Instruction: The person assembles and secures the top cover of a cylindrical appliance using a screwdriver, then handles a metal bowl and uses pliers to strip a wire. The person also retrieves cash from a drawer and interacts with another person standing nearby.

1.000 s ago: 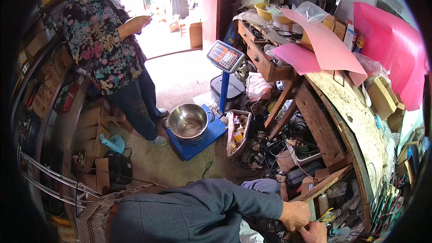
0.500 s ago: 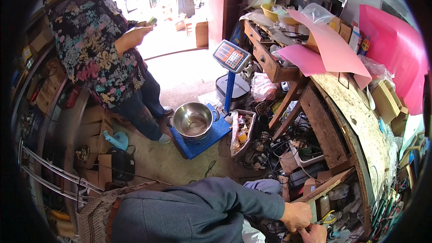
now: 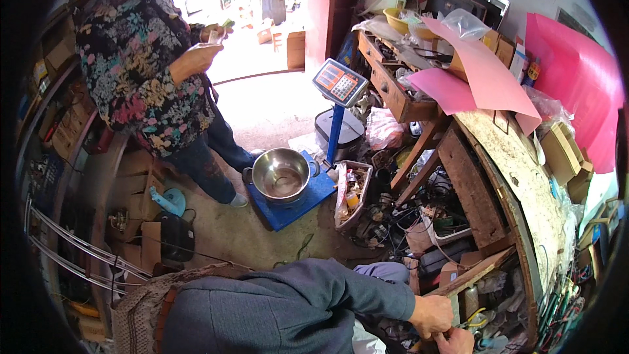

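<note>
My left arm, in a dark grey sleeve, stretches along the lower edge. My left hand (image 3: 430, 314) is closed in a fist at the lower right. Just below, my right hand (image 3: 457, 341) is closed too, thumb raised against the left hand. Something small and dark shows between them, too hidden to name. A yellow-handled tool (image 3: 477, 318), perhaps pliers, is right beside the hands, over clutter. Farther off, a two-handled steel pot (image 3: 280, 175) sits on a blue platform scale (image 3: 298, 212) with a tilted display (image 3: 339, 82).
Another person (image 3: 144, 72) in a flowered top stands at the left, handling something small and pale. A long worktable (image 3: 524, 177) curves along the right, with tangled cables (image 3: 383, 213) beneath. A box of scraps (image 3: 354, 193) stands beside the scale. Metal rails (image 3: 78, 252) and shelves line the left.
The other person's hands have shifted, the farther one now bent over the small thing, and one foot has moved. My hands stay in nearly the same place.
</note>
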Motion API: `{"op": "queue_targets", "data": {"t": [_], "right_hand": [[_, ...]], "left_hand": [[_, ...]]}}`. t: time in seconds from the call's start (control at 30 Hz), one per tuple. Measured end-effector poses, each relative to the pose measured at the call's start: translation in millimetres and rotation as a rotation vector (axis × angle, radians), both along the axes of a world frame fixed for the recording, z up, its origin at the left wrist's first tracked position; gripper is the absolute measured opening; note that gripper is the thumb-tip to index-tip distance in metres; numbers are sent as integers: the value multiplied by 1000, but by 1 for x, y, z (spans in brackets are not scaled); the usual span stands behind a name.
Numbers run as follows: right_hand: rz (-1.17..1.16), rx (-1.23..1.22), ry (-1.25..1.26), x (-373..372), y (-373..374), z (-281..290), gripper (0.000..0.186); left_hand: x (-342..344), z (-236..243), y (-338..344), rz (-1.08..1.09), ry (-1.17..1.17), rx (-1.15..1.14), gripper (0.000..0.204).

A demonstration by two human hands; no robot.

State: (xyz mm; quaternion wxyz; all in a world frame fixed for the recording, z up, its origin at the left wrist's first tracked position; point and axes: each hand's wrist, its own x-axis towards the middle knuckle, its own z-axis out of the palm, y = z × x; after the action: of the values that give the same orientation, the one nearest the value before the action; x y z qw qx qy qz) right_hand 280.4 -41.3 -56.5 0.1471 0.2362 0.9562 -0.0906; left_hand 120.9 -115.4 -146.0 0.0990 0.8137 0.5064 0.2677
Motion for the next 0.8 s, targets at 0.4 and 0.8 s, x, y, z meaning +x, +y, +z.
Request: {"op": "queue_targets", "data": {"t": [0.4, 0.8], "right_hand": [[19, -25, 4, -3, -5, 6, 58], [3, 2, 104, 0, -13, 9, 49]], "left_hand": [[-2, 1, -1, -8, 1, 12, 24], [-35, 16, -59, 186, -968, 89, 51]]}}
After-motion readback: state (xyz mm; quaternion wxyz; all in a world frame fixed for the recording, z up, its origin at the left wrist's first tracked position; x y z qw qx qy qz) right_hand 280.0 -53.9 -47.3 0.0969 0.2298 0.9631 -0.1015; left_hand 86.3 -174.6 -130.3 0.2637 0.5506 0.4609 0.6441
